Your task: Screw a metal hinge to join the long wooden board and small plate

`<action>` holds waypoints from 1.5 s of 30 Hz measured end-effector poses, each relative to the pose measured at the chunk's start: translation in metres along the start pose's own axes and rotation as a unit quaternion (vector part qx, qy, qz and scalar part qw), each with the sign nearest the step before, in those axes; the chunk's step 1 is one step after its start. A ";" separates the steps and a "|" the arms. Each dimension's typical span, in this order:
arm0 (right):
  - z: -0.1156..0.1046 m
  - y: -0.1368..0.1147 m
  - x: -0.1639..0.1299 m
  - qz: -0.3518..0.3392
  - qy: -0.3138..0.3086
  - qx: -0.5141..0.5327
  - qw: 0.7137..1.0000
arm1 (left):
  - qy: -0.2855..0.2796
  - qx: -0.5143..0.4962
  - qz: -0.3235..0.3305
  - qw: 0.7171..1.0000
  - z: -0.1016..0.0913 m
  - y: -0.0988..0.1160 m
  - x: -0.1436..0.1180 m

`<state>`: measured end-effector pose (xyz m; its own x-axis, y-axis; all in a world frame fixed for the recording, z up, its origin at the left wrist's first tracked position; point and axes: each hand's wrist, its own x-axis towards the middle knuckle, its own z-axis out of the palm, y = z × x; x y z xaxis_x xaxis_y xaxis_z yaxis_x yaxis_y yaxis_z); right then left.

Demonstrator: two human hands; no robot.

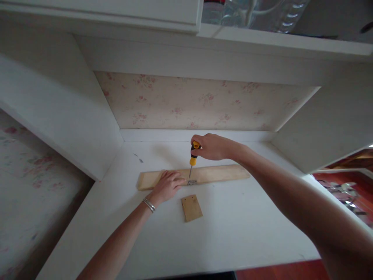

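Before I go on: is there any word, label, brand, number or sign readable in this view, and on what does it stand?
None can be read.
Yellow-and-black-handled screwdriver in the right hand: no legible marking.
Long pale wooden board under the left hand, small square wooden piece: bare wood.
Small metal hinge: too small to tell.
Floral wallpaper: pattern only, no text.
Clear plastic bottles on the upper shelf: blurred, nothing legible.

No readable text, label, brand, number or sign shows anywhere.
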<state>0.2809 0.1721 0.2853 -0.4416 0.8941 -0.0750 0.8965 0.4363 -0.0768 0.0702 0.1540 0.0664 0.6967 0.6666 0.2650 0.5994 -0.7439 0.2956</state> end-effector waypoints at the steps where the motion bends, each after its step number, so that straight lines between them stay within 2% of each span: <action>1: -0.003 0.000 -0.004 0.004 0.012 0.007 1.000 | 0.001 0.005 0.000 1.000 0.001 0.001 0.000; 5: -0.004 0.006 -0.027 0.042 0.076 0.090 0.992 | -0.002 0.027 0.012 1.000 0.005 0.004 -0.001; 7: 0.007 0.012 -0.042 0.073 0.108 0.171 0.977 | -0.005 0.041 0.022 0.999 0.007 0.005 0.000; 9: 0.025 0.018 -0.058 0.115 0.129 0.271 0.947 | -0.008 0.051 0.027 0.998 0.009 0.006 0.002; 14: 0.086 0.032 -0.103 0.184 0.200 0.513 0.814 | -0.029 0.036 0.019 0.999 0.009 0.007 0.004; 16: 0.107 0.035 -0.122 0.207 0.242 0.569 0.758 | -0.033 0.025 0.016 0.999 0.009 0.008 0.004; 20: 0.140 0.038 -0.158 0.252 0.278 0.649 0.661 | -0.035 0.011 0.009 0.999 0.009 0.006 0.006; 25: 0.174 0.038 -0.193 0.308 0.300 0.687 0.586 | -0.024 0.014 0.006 1.000 0.013 0.005 0.008; 28: 0.191 0.037 -0.204 0.327 0.326 0.715 0.526 | -0.001 0.009 -0.003 1.000 0.009 0.005 0.007; 31: 0.206 0.035 -0.210 0.325 0.346 0.747 0.465 | 0.022 -0.001 -0.035 0.999 -0.004 -0.004 0.003; 34: 0.221 0.033 -0.214 0.345 0.343 0.769 0.415 | 0.029 0.022 -0.126 0.991 -0.026 -0.031 -0.005; 36: 0.231 0.031 -0.218 0.372 0.353 0.750 0.419 | 0.029 0.043 -0.224 0.973 -0.040 -0.059 -0.014; 40: 0.243 0.025 -0.224 0.381 0.377 0.696 0.479 | -0.019 0.113 -0.412 0.904 -0.063 -0.117 -0.031; 43: 0.244 0.022 -0.224 0.386 0.378 0.691 0.481 | -0.069 0.119 -0.478 0.868 -0.070 -0.147 -0.036; 45: 0.242 0.021 -0.224 0.384 0.380 0.686 0.487 | -0.083 0.116 -0.482 0.864 -0.070 -0.157 -0.033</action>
<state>0.3895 -0.0437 0.0600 0.6132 0.7473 -0.2560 -0.3121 -0.0685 -0.9476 -0.0742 0.2522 0.0752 -0.1353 0.9805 -0.1425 0.9826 0.1512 0.1078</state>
